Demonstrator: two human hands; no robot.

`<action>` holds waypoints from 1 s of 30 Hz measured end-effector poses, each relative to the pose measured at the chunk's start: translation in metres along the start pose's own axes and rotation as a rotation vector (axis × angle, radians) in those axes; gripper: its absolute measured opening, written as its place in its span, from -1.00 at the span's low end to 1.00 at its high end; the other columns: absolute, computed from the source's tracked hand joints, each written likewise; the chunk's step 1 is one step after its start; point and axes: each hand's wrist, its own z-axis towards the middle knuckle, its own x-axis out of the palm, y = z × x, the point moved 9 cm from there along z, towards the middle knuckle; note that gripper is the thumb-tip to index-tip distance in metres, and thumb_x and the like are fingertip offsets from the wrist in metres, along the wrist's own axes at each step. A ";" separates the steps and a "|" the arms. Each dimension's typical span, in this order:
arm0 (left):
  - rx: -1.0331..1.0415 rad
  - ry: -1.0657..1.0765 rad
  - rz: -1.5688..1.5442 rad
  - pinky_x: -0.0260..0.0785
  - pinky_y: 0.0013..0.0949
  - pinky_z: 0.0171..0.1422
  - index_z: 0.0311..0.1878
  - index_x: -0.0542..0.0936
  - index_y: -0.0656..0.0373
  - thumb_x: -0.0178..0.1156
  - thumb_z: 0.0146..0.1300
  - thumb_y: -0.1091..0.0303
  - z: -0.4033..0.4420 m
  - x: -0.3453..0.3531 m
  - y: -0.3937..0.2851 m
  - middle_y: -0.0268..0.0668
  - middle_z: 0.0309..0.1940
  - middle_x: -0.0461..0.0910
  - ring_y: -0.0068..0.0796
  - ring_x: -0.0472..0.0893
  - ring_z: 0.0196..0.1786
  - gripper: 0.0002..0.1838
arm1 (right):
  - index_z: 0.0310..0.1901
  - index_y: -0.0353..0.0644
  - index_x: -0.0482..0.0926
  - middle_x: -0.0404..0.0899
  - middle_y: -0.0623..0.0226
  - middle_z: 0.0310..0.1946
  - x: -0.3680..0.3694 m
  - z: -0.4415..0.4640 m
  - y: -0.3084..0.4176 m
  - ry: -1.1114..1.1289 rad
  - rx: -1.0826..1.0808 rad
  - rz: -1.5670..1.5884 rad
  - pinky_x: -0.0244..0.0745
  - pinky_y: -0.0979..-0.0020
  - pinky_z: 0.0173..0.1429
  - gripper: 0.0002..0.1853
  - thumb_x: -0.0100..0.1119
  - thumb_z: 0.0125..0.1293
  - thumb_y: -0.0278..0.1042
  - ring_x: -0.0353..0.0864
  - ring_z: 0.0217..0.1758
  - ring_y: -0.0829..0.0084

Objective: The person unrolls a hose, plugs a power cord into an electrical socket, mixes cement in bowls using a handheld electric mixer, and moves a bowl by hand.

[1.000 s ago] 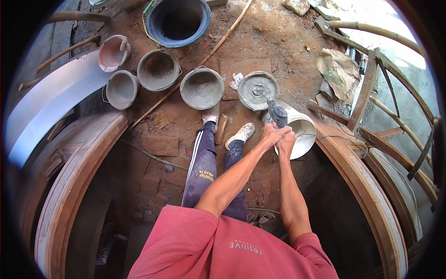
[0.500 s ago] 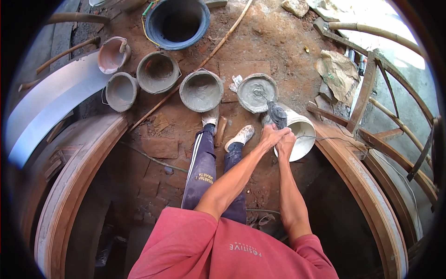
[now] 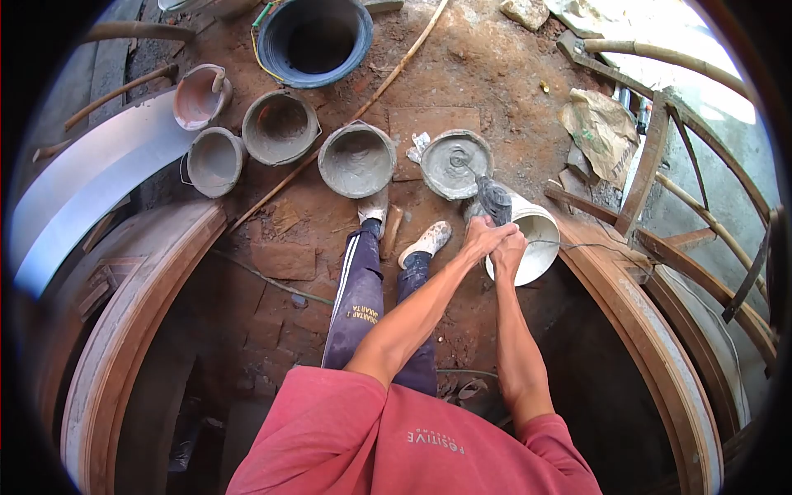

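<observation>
Both of my hands are wrapped round a dark, cement-smeared power drill (image 3: 496, 200). My left hand (image 3: 483, 238) and my right hand (image 3: 511, 248) press close together at its rear end. A thin shaft runs from the drill into a bucket of wet grey mortar (image 3: 445, 169), where rings mark the surface around it. The shaft's lower end is hidden in the mortar. Just beside the drill, a white bucket (image 3: 539, 247) lies tipped, its mouth towards me. Left of the mortar bucket stands another cement-coated bucket (image 3: 357, 161).
Several more buckets, one of them a cement-coated bucket (image 3: 280, 128), stand at the left near a large dark blue tub (image 3: 315, 41). A long bamboo pole (image 3: 388, 91) crosses the ground. A cable (image 3: 590, 245) trails right towards wooden frames (image 3: 648, 165). A torn paper sack (image 3: 601, 132) lies nearby.
The drill and both hands have shifted very slightly. The mortar's surface pattern has changed from rough lumps to smoother rings around the shaft.
</observation>
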 end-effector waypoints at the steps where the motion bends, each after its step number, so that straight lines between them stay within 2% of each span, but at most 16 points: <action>1: 0.009 -0.002 0.001 0.37 -0.31 -0.43 -0.62 0.47 0.33 0.43 -0.27 0.02 0.003 -0.001 -0.005 -0.20 -0.56 0.52 -0.44 0.49 -0.50 -0.49 | -0.58 -0.45 0.44 0.50 -0.18 -0.59 0.001 0.005 -0.001 -0.006 -0.006 0.005 0.39 0.08 -0.41 -0.55 0.18 0.13 -0.12 0.58 -0.42 -0.13; 3: 0.028 0.006 -0.023 0.38 -0.32 -0.43 -0.61 0.47 0.33 0.43 -0.27 0.03 -0.001 0.002 -0.007 -0.19 -0.55 0.52 -0.45 0.50 -0.49 -0.49 | -0.58 -0.45 0.44 0.50 -0.20 -0.59 0.001 0.003 0.001 -0.014 -0.101 -0.082 0.39 0.07 -0.41 -0.55 0.17 0.14 -0.13 0.58 -0.42 -0.13; 6: 0.041 0.016 -0.031 0.39 -0.32 -0.42 -0.61 0.47 0.32 0.43 -0.27 0.03 0.003 0.005 -0.007 -0.20 -0.56 0.52 -0.46 0.50 -0.49 -0.50 | -0.50 -0.49 0.48 0.52 -0.25 -0.51 -0.003 0.005 0.001 0.005 -0.021 -0.053 0.43 0.09 -0.30 -0.62 0.16 0.11 -0.21 0.59 -0.30 -0.13; 9: 0.017 0.024 -0.048 0.38 -0.33 -0.42 -0.62 0.46 0.31 0.43 -0.27 0.03 -0.003 0.005 -0.015 -0.20 -0.56 0.51 -0.47 0.49 -0.50 -0.51 | -0.50 -0.49 0.48 0.52 -0.23 -0.51 -0.004 0.006 -0.004 0.031 0.065 -0.001 0.43 0.09 -0.30 -0.62 0.16 0.11 -0.21 0.59 -0.30 -0.13; 10: 0.023 0.024 -0.046 0.38 -0.33 -0.42 -0.62 0.46 0.31 0.43 -0.27 0.03 -0.002 0.004 -0.020 -0.20 -0.56 0.51 -0.47 0.49 -0.50 -0.51 | -0.52 -0.49 0.47 0.52 -0.23 -0.53 -0.006 0.008 0.003 0.002 -0.024 -0.058 0.42 0.07 -0.31 -0.62 0.14 0.12 -0.21 0.59 -0.31 -0.13; 17: -0.005 0.031 0.046 0.38 -0.34 -0.44 -0.63 0.46 0.31 0.41 -0.27 -0.02 -0.007 0.007 -0.025 -0.18 -0.57 0.53 -0.47 0.50 -0.51 -0.48 | -0.54 -0.50 0.46 0.49 -0.25 -0.57 -0.014 0.011 0.003 0.010 0.029 -0.014 0.41 0.09 -0.37 -0.53 0.17 0.17 -0.11 0.59 -0.36 -0.13; 19: 0.004 0.029 0.060 0.38 -0.33 -0.44 -0.64 0.46 0.31 0.42 -0.28 -0.02 -0.003 0.006 -0.026 -0.18 -0.58 0.53 -0.46 0.50 -0.51 -0.47 | -0.56 -0.51 0.45 0.48 -0.25 -0.58 -0.012 0.013 0.005 -0.001 -0.023 -0.048 0.40 0.10 -0.39 -0.48 0.18 0.19 -0.05 0.60 -0.37 -0.13; 30: 0.009 0.003 0.053 0.34 -0.31 -0.47 -0.67 0.44 0.29 0.43 -0.29 -0.03 -0.007 0.020 -0.011 -0.22 -0.63 0.49 -0.46 0.46 -0.56 -0.47 | -0.57 -0.50 0.45 0.49 -0.23 -0.59 -0.024 0.003 -0.002 0.003 0.036 -0.023 0.38 0.08 -0.39 -0.49 0.18 0.18 -0.06 0.59 -0.37 -0.13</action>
